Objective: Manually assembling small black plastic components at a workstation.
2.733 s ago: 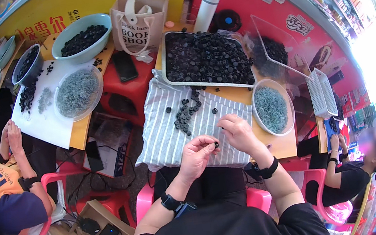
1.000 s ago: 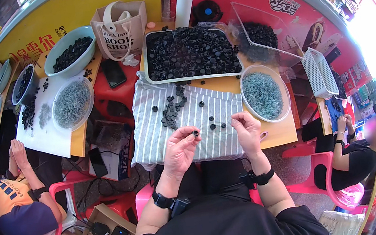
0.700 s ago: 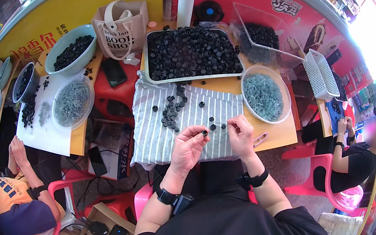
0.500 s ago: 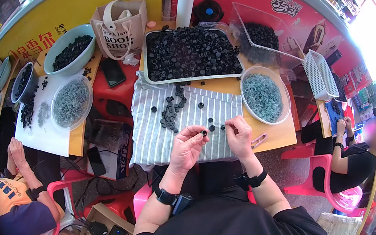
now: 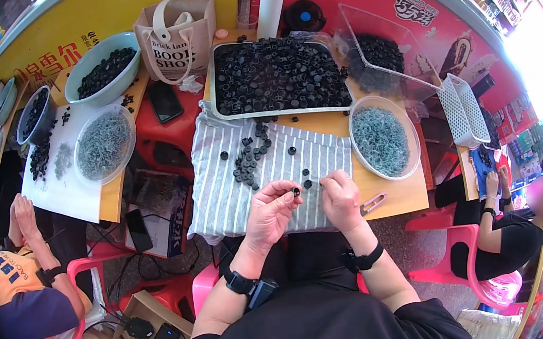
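Note:
My left hand (image 5: 268, 216) pinches a small black round cap (image 5: 296, 192) between thumb and fingertips, its hollow side partly showing. A short gap to the right, my right hand (image 5: 341, 200) is closed in a pinch; whatever is in its fingers is hidden or too small to make out. Both hands are over the near edge of a grey-and-white striped cloth (image 5: 217, 170). Several loose black caps (image 5: 244, 169) lie on the cloth beyond my left hand, and a few single ones (image 5: 307, 183) lie close to my fingertips.
A metal tray (image 5: 281, 111) heaped with black caps stands beyond the cloth. To the right are a round tub (image 5: 417, 143) of tangled bluish-clear bits and pink-handled snips (image 5: 373, 204). A white bottle (image 5: 271, 8) and cloth bag (image 5: 198, 28) stand behind. People sit at both sides.
My right hand has shifted slightly left toward my left hand and now covers a loose cap on the cloth. My left hand still pinches its cap, nearly unmoved.

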`<act>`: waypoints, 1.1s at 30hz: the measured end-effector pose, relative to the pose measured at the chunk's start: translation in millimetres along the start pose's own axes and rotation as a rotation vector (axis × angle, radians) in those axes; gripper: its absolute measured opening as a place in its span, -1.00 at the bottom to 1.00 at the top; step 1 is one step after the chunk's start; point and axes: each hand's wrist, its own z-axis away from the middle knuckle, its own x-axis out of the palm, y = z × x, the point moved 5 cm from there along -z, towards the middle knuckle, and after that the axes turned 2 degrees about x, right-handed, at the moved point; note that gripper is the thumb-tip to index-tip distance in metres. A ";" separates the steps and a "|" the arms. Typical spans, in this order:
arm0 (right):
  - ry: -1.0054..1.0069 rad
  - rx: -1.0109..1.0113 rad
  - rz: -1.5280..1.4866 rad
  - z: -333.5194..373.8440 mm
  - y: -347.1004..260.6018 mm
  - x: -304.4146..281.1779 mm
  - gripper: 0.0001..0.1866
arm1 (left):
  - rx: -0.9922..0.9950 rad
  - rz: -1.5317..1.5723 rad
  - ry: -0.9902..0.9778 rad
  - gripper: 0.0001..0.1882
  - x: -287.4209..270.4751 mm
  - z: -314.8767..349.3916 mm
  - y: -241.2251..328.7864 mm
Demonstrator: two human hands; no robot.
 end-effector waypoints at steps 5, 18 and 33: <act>0.027 0.153 -0.102 -3.3 1.6 -4.3 -0.73 | 0.007 0.005 0.004 -0.81 -1.2 -0.2 -0.1; 0.011 0.143 -0.060 3.0 2.2 0.1 -0.77 | -0.004 0.006 0.008 -0.78 -2.9 1.4 0.5; 0.153 0.257 -0.549 -9.1 -55.2 -10.0 -0.72 | -0.002 0.006 -0.036 -0.75 -1.2 2.5 -1.4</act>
